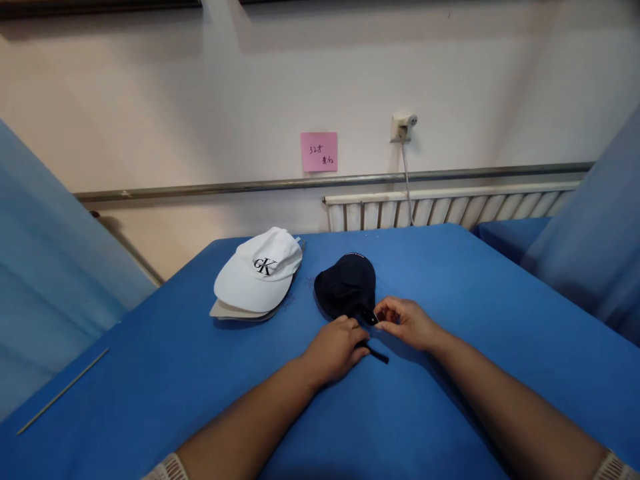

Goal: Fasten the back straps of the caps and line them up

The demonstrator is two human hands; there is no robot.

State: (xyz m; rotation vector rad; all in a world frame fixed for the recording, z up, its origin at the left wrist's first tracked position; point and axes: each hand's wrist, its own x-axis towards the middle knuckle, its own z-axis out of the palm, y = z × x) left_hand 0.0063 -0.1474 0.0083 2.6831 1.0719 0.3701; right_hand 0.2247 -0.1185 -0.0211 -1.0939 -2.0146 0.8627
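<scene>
A dark navy baseball cap (347, 283) lies on the blue-covered bed in front of me, its back edge towards me. My left hand (337, 348) is closed at the near edge of the cap, gripping its black strap (379, 354), whose loose end sticks out to the right past my thumb. With thumb and fingertips, my right hand (404, 321) pinches the small shiny buckle (371, 317) at the cap's right rear edge. To the left sits a white cap (263, 270) with black letters, stacked on at least one greyish cap (240, 313).
The blue bed cover (475, 313) spreads beneath both arms. A thin stick (63, 392) lies at the left edge. Blue curtains (55, 280) hang on both sides. Behind the bed are a metal rail (250, 187), a white radiator (425, 208), a plugged-in cord (407, 175) and a pink note (319, 152).
</scene>
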